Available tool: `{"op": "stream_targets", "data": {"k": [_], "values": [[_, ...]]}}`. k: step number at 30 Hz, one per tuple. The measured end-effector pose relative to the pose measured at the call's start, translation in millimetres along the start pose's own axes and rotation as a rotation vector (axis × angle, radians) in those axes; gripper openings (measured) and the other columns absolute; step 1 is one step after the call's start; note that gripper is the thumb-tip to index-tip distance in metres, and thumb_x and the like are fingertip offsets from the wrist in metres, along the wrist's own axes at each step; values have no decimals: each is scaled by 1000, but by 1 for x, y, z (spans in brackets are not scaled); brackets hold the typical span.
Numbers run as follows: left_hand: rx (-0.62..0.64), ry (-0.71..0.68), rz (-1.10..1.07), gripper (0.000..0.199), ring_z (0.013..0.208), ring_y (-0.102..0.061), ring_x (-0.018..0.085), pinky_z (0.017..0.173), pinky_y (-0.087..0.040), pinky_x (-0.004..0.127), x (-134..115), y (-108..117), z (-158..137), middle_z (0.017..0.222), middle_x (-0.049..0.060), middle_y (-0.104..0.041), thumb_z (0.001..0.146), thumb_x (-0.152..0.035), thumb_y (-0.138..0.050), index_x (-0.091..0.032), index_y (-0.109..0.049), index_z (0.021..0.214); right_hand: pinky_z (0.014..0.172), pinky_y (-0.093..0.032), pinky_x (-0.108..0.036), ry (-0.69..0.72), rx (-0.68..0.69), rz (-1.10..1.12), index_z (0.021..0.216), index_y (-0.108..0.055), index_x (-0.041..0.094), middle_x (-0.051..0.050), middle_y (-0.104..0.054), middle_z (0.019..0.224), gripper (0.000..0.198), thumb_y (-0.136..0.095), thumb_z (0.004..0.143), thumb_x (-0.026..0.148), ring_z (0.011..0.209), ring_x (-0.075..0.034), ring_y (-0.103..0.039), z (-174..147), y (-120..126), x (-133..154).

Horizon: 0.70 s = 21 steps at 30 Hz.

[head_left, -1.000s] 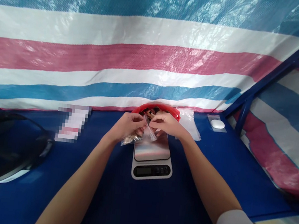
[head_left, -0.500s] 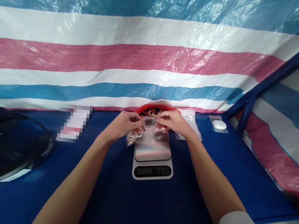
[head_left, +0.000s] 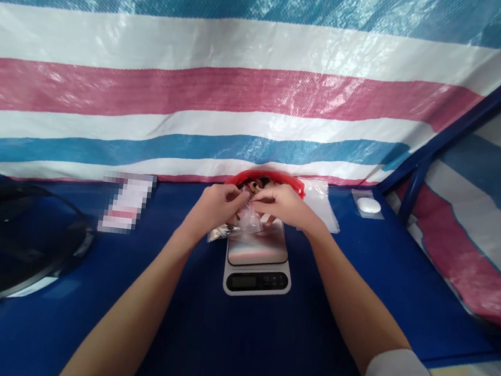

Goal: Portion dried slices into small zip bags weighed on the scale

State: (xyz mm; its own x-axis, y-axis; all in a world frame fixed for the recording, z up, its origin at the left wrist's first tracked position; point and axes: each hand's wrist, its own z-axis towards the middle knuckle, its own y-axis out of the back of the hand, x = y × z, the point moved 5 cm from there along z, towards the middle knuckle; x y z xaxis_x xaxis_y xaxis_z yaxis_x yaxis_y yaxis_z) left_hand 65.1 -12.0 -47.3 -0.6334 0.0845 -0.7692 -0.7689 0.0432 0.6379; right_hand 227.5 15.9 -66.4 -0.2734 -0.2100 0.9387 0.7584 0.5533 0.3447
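Both hands pinch a clear plastic bag [head_left: 252, 221] above the far part of a digital scale [head_left: 259, 252]. My left hand [head_left: 219, 205] is closed on the bag's left side, and my right hand [head_left: 282, 205] grips it from the right. Small pale pieces show through the bag's lower left, below my left hand; their kind cannot be made out. Behind the hands is a red basin [head_left: 298, 184] with brown and pale pieces in it, partly hidden by my fingers. The scale's white base and dark display face me.
Flat clear bags [head_left: 323, 205] lie right of the basin. Farther right, a white oval object [head_left: 368, 206] rests on a small clear bag. A blurred-out paper [head_left: 129, 201] and a large black object [head_left: 22, 240] are on the left. Striped sheeting [head_left: 225, 88] hangs behind the blue table [head_left: 197, 339].
My hands have come closer together, and the bag between them is now bunched instead of stretched. The view has shifted slightly; the scale stays in place.
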Motion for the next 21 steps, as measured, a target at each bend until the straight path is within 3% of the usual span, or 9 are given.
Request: {"op": "stream_targets", "data": {"k": [4, 8, 15, 21], "values": [[-22, -34, 125, 33, 57, -57, 14, 57, -39, 25, -4, 1, 0, 55, 0, -62, 85, -41, -60, -18, -65, 62, 51, -59, -18, -13, -27, -2, 86, -77, 17, -2, -72, 77, 11, -69, 85, 25, 62, -13, -70, 0, 2, 0], [-70, -37, 247, 33, 53, -46, 12, 57, -34, 26, -5, 7, -1, 50, -2, -53, 79, -36, -66, -19, -54, 54, 50, -59, -18, -60, -81, 14, 83, -75, 17, -2, -72, 73, 7, -71, 84, 23, 63, -14, -72, -1, 6, -2], [-85, -31, 445, 28, 57, -42, 15, 59, -29, 30, -7, 10, -4, 59, 0, -55, 81, -31, -65, -20, -54, 58, 48, -58, -18, -118, -126, 18, 82, -73, 16, -4, -74, 74, 8, -75, 83, 24, 60, -14, -72, -3, 9, -1], [-90, -17, 309, 36, 56, -44, 13, 60, -33, 28, -10, 9, -3, 56, 0, -54, 87, -38, -57, -19, -54, 57, 49, -58, -17, -84, -105, 50, 87, -75, 16, -4, -74, 73, 14, -74, 85, 30, 61, -14, -71, -3, 5, 4]]}}
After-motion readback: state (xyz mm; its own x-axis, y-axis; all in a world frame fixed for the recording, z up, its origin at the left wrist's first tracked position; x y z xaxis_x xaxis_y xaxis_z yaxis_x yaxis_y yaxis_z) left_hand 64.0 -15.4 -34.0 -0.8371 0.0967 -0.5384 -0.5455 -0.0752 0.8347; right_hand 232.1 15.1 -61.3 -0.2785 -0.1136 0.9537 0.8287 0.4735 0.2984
